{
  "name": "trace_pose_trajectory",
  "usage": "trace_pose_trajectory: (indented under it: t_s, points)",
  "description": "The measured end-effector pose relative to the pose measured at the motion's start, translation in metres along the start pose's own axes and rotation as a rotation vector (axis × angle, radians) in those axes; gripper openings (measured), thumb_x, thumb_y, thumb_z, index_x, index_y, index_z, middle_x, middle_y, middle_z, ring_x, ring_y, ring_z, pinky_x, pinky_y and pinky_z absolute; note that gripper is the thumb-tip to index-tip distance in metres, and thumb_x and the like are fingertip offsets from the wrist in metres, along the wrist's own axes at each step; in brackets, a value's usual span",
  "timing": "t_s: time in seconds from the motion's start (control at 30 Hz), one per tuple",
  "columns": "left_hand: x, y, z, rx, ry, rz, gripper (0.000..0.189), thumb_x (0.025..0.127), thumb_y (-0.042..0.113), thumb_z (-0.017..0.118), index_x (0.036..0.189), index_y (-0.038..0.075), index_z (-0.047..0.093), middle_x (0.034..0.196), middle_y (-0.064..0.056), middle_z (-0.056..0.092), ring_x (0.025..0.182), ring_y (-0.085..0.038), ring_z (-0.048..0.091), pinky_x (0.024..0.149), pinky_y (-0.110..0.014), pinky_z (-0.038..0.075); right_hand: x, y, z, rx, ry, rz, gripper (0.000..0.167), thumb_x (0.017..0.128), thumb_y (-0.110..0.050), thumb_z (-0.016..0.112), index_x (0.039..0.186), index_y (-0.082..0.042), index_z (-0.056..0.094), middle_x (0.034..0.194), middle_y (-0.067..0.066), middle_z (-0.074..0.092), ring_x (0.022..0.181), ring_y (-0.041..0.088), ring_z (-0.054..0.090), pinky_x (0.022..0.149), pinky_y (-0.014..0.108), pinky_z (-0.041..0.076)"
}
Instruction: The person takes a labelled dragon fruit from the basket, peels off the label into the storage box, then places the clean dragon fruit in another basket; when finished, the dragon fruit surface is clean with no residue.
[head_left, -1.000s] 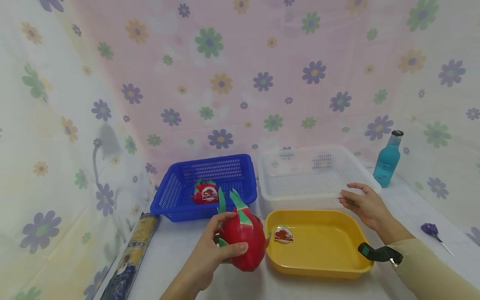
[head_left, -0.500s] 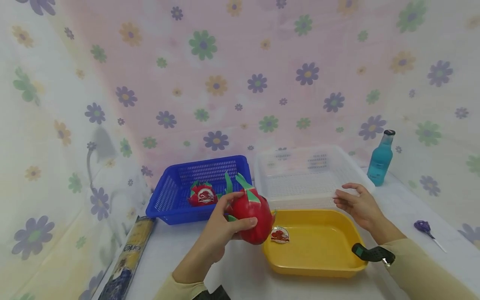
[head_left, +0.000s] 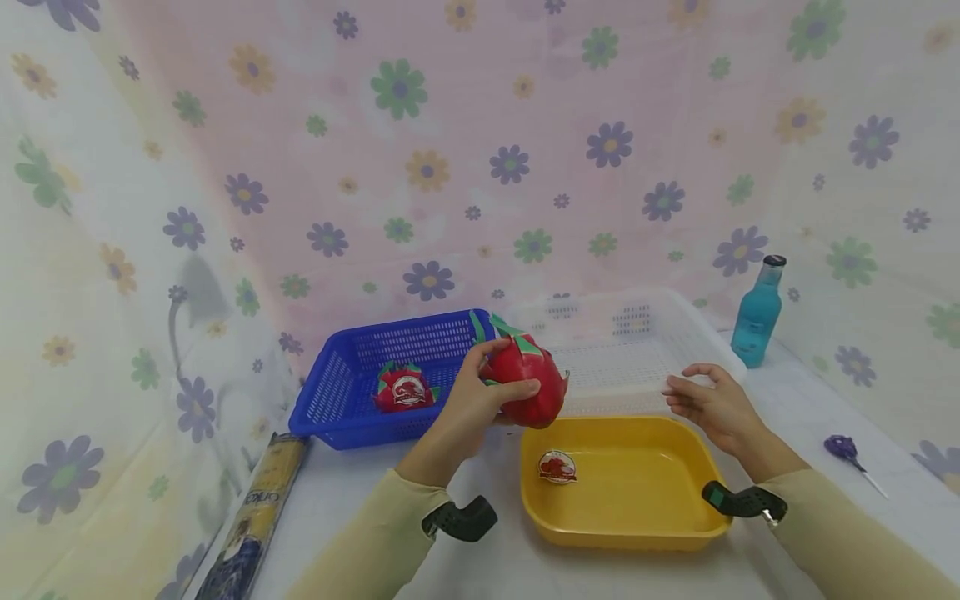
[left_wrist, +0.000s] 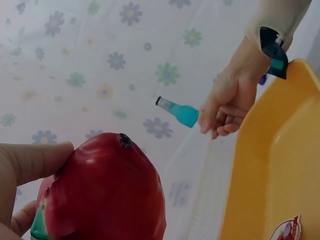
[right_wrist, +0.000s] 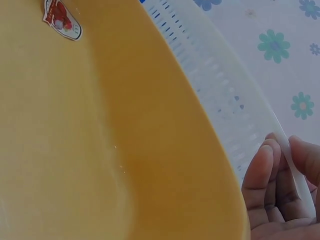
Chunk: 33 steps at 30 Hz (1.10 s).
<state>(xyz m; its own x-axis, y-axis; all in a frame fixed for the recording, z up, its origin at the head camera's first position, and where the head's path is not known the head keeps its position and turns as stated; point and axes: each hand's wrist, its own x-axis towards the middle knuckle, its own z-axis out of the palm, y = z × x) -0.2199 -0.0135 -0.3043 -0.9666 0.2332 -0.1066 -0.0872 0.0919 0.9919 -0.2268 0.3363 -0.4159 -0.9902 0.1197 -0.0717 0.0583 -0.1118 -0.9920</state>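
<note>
My left hand (head_left: pixel 468 404) grips a red dragon fruit (head_left: pixel 534 387) with green leaf tips, thumb on its near side. It is held up where the blue basket, the white basket and the yellow tray meet in the head view. In the left wrist view the smooth red end of the dragon fruit (left_wrist: pixel 107 192) with a dark tip faces the camera. My right hand (head_left: pixel 712 408) is at the white basket's (head_left: pixel 600 362) near right corner; in the right wrist view its thumb and fingers (right_wrist: pixel 260 170) pinch the rim. A second dragon fruit (head_left: pixel 405 388) with a round label lies in the blue basket (head_left: pixel 330 429).
A yellow tray (head_left: pixel 626 540) stands in front of the white basket, with a dragon fruit sticker (head_left: pixel 557 467) inside its left end. Beyond the right hand are a blue bottle (head_left: pixel 757 317) and a purple-wrapped lollipop (head_left: pixel 843 448). A long spaghetti packet (head_left: pixel 262 500) lies at the left.
My left hand has lifted the dragon fruit up, away and to the right, from beside the yellow tray to the gap between the baskets. My right hand has stayed at the white basket's corner.
</note>
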Motion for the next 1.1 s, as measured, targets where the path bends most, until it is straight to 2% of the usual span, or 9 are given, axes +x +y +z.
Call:
trace_pose_trajectory:
  t_s: [0.2,0.57,0.8,1.0,1.1]
  points:
    - [0.018,0.002,0.015,-0.023,0.022,0.003,0.074,0.081,0.016,0.08,0.142,0.029,0.041,0.146,-0.012,0.042,0.132,-0.039,0.049,0.091,-0.049,0.057,0.001,-0.001,0.003,-0.005,-0.002,-0.003,0.032,0.095,-0.029,0.064,0.11,-0.025,0.036,0.083,-0.012,0.071,0.077,0.007,0.069,0.073,0.017,0.059]
    - [0.049,0.013,0.035,0.009,0.049,-0.01,0.075,0.078,0.016,0.082,0.14,0.03,0.042,0.145,-0.01,0.043,0.132,-0.037,0.048,0.092,-0.049,0.057,0.001,0.001,-0.001,-0.021,0.01,0.005,0.037,0.093,-0.033,0.067,0.111,-0.025,0.036,0.085,-0.011,0.071,0.077,0.007,0.069,0.074,0.018,0.059]
    - [0.066,0.021,0.05,-0.011,-0.003,-0.001,0.073,0.078,0.015,0.082,0.139,0.029,0.045,0.146,-0.008,0.045,0.131,-0.037,0.049,0.09,-0.048,0.058,0.001,0.003,0.0,-0.018,0.012,0.008,0.035,0.094,-0.032,0.065,0.112,-0.024,0.036,0.084,-0.012,0.071,0.075,0.006,0.068,0.073,0.019,0.059]
    - [0.079,0.031,0.061,0.026,-0.003,0.045,0.056,0.082,0.011,0.078,0.131,0.024,0.054,0.138,-0.011,0.053,0.123,-0.038,0.057,0.088,-0.053,0.057,0.002,0.004,-0.002,-0.045,0.006,0.011,0.036,0.094,-0.034,0.065,0.113,-0.023,0.036,0.085,-0.012,0.071,0.076,0.008,0.068,0.074,0.019,0.059]
    - [0.09,0.031,0.069,0.029,0.051,0.051,0.042,0.082,0.002,0.073,0.12,0.017,0.063,0.125,-0.011,0.06,0.107,-0.033,0.065,0.084,-0.046,0.06,0.003,0.003,-0.002,-0.067,0.011,0.006,0.034,0.096,-0.034,0.063,0.114,-0.024,0.036,0.086,-0.013,0.07,0.078,0.009,0.068,0.074,0.018,0.059]
